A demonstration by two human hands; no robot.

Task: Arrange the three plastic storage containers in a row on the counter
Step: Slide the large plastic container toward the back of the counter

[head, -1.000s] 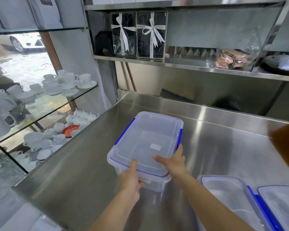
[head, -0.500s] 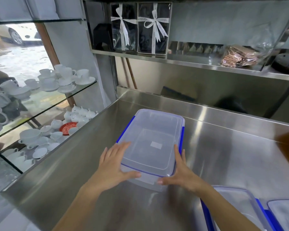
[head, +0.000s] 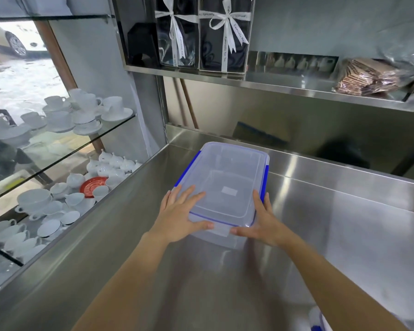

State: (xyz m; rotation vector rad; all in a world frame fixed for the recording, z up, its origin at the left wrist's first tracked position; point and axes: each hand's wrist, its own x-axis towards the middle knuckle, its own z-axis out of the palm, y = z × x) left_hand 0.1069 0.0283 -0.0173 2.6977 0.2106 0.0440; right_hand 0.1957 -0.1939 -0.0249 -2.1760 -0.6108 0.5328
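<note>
One clear plastic storage container (head: pixel 227 187) with a clear lid and blue side clips rests on the steel counter (head: pixel 344 235), its long side pointing toward the back wall. My left hand (head: pixel 177 216) clasps its near left corner, fingers spread over the lid and thumb along the near edge. My right hand (head: pixel 261 223) clasps the near right corner, fingers up the right side by the blue clip. Only a white and blue sliver of another container (head: pixel 317 318) shows at the bottom right edge.
Glass shelves with several white cups and saucers (head: pixel 81 115) run along the counter's left edge. A steel shelf (head: pixel 273 84) above the back wall carries ribboned dark gift boxes (head: pixel 201 32) and a bag of brown packets (head: pixel 368 77).
Both hands went from the container's near edge to its near corners. The container sits slightly farther back and straighter. The view tilted, and the two containers at right slid almost out of view.
</note>
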